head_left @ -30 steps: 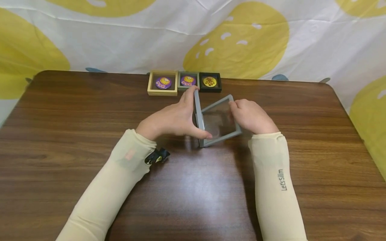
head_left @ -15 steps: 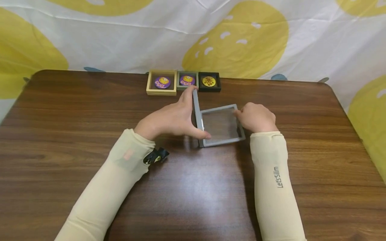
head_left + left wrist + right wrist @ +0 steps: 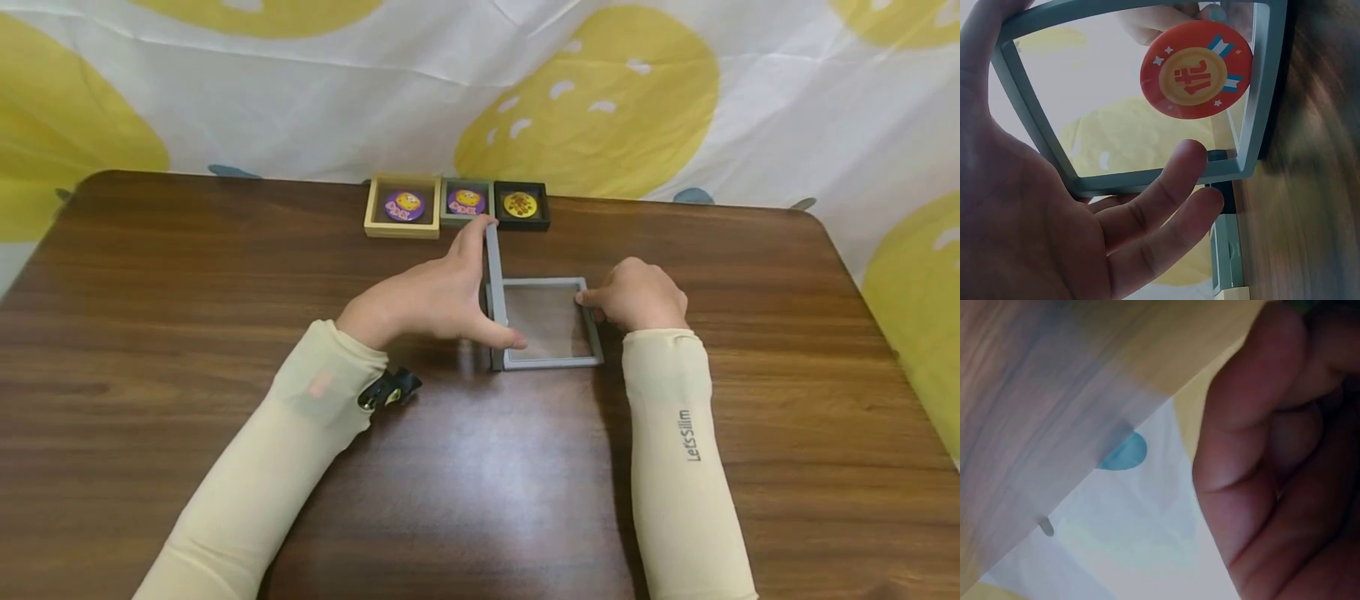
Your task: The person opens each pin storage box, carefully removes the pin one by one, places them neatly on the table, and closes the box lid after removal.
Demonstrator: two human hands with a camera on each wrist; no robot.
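A grey hinged display frame stands on the table, one panel (image 3: 496, 275) upright and the other panel (image 3: 553, 363) lying flat to its right. My left hand (image 3: 427, 304) grips the upright panel by its far and near edges, between fingers and thumb. In the left wrist view a red round badge (image 3: 1172, 100) shows within the panel (image 3: 1266, 81), and the left hand (image 3: 1141, 231) has two fingers spread beside it. My right hand (image 3: 641, 296) touches the flat panel's right edge with its thumb, the other fingers curled. In the right wrist view the right hand (image 3: 1260, 444) shows curled fingers.
Along the table's back edge stand a cream frame (image 3: 402, 232) and a green frame (image 3: 457, 222), each with a purple badge, and a black frame (image 3: 522, 225) with a yellow badge. A patterned cloth (image 3: 337, 100) hangs behind the table (image 3: 450, 500).
The right panel has swung down from a raised slant to lie flat. My right hand has moved slightly right and nearer with it. The left hand's hold looks the same.
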